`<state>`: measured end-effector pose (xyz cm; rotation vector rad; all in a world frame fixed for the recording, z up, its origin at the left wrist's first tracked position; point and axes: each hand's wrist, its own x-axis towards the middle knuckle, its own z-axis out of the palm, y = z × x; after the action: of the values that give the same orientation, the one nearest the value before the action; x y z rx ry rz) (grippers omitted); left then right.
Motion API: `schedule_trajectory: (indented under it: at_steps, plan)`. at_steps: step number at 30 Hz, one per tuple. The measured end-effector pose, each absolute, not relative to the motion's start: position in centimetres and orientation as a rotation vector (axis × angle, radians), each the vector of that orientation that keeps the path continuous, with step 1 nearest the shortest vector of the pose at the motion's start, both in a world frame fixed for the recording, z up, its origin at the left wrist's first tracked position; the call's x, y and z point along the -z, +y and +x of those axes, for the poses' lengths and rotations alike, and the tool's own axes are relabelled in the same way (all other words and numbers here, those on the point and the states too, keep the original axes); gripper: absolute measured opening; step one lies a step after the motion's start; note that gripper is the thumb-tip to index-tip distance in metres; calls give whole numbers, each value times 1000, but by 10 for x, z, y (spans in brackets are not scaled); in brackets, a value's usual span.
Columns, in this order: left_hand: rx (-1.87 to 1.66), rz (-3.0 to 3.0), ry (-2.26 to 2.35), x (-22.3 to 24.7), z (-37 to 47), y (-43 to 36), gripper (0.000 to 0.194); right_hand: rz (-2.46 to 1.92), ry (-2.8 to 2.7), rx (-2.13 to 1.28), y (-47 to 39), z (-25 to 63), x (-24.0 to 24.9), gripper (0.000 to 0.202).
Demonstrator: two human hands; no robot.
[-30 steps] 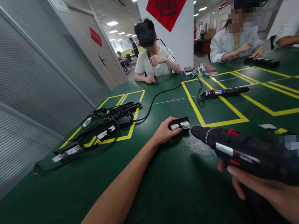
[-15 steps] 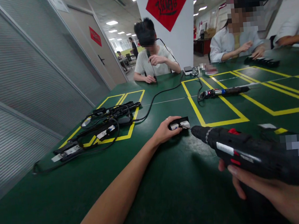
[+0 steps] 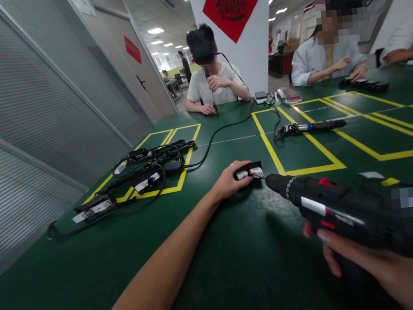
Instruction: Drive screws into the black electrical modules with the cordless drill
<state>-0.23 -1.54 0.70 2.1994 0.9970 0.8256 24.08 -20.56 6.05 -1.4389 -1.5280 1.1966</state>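
Observation:
On the green table, my left hand (image 3: 232,179) grips a small black plastic part with white labels (image 3: 256,172), thumb on its near side and fingers behind. My right hand (image 3: 367,256) is wrapped round the handle of a black cordless drill (image 3: 334,206) with red details. The drill's chuck points left at the part, and its thin bit reaches the part's right end. Whether the bit sits in a screw is too small to tell. The drill's handle is mostly hidden below its body.
Black devices with tangled cables (image 3: 150,174) lie at left within yellow tape. An electric screwdriver (image 3: 314,126) lies beyond the drill. A cable (image 3: 219,130) crosses the table. Opposite, one person (image 3: 216,81) holds a screwdriver upright; another person (image 3: 328,62) handles a black strip (image 3: 364,84).
Almost nothing differs. The view has shifted very slightly; both hands, the drill and the black part keep practically the same places relative to each other.

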Motion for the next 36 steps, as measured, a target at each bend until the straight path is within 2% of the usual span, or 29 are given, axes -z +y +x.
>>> schedule_trajectory:
  at_steps: [4,6,9,11,17,23,32,36]
  plan:
    - [-823,2200,996,-6,-3,-16,54,-1424,-1458,-1213,-205,240,-56,31]
    - [-826,2162,996,-4,-3,-15,62,-1409,-1413,-1233,-205,239,-57,36]
    - [-862,2073,1014,1,-4,-14,83,-1398,-1435,-1235,-207,238,-65,23]
    - [-879,2051,1025,2,-3,-13,90,-1435,-1461,-1210,-208,238,-74,16]
    - [-815,2190,984,-3,-4,-13,51,-1459,-1566,-1219,-208,243,-83,19]
    - [-835,2209,985,-5,-4,-15,56,-1501,-1583,-1220,-209,246,-78,23]
    - [-812,2193,990,-5,-4,-14,51,-1612,-1557,-1275,-210,248,-69,36]
    - [-809,2194,984,-6,-4,-14,51,-1597,-1587,-1238,-209,244,-72,31]
